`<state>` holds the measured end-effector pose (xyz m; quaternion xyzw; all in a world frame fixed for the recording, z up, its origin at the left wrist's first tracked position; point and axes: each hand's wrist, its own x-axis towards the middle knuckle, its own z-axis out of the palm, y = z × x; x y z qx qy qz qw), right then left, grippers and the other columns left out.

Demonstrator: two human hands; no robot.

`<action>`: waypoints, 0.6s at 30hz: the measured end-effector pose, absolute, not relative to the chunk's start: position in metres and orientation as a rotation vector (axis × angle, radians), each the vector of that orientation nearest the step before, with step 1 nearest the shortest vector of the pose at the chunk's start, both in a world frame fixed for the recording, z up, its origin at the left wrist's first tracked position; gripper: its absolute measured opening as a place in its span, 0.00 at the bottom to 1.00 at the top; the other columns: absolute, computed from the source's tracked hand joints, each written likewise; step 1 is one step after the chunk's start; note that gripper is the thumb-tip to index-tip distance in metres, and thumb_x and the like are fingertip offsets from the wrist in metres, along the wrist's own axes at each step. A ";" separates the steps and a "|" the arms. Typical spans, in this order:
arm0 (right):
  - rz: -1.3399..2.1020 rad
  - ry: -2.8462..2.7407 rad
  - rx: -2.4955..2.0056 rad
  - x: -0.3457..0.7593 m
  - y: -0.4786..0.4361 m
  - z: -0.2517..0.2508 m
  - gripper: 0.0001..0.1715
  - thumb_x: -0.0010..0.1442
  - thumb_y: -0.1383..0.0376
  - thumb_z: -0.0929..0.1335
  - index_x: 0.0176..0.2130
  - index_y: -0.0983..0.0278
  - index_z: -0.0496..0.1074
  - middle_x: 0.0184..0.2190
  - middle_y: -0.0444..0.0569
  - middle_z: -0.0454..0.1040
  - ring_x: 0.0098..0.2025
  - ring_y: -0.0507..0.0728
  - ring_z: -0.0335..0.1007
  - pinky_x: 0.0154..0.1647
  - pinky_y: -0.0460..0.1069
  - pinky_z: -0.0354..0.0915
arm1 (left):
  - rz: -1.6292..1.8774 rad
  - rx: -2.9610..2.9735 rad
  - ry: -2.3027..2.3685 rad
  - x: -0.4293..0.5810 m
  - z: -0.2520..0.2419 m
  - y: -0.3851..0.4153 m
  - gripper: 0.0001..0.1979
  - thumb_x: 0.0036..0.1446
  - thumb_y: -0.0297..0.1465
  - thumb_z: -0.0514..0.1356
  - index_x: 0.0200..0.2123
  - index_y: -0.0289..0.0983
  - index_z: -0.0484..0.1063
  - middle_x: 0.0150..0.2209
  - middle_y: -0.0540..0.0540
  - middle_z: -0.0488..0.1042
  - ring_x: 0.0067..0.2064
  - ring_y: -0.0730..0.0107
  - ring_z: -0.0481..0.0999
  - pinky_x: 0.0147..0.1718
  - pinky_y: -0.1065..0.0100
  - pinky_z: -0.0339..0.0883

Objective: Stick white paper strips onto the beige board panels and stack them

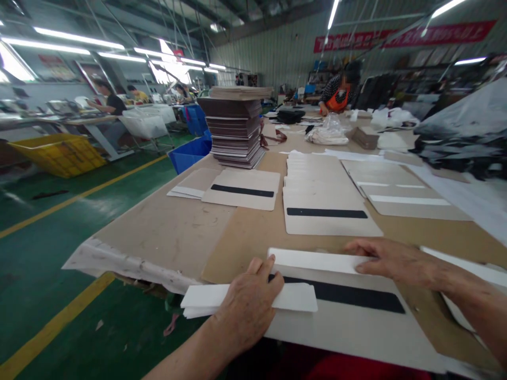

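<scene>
A beige board (356, 330) with a black strip (356, 297) across it lies at the table's near edge. Along the board's far edge runs a white strip (312, 259). My right hand (388, 258) has its thumb and fingers pinched on the right end of that strip. My left hand (249, 301) is closed over a small stack of white strips (204, 296), above the board's left side. Its fingertips touch the left end of the white strip on the board. Part of the black strip is hidden behind my left hand.
Overlapping beige boards (317, 184) lie beyond the near board, with another black-striped board (241, 184) to their left. A tall stack of dark boards (233, 126) stands behind. Boards with white strips (412, 200) lie at right. A co-worker (336, 92) is across the table.
</scene>
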<state>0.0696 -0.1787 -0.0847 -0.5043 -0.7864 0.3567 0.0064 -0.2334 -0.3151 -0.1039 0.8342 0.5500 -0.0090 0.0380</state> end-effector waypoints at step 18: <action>0.736 -1.836 -1.911 0.102 -0.224 -0.135 0.12 0.55 0.56 0.66 0.38 0.59 0.68 0.22 0.38 0.66 0.27 0.54 0.65 0.30 0.49 0.58 | -0.196 2.591 1.757 -0.234 -0.115 -0.307 0.30 0.44 0.22 0.56 0.54 0.37 0.68 0.63 0.38 0.59 0.57 0.51 0.62 0.56 0.51 0.60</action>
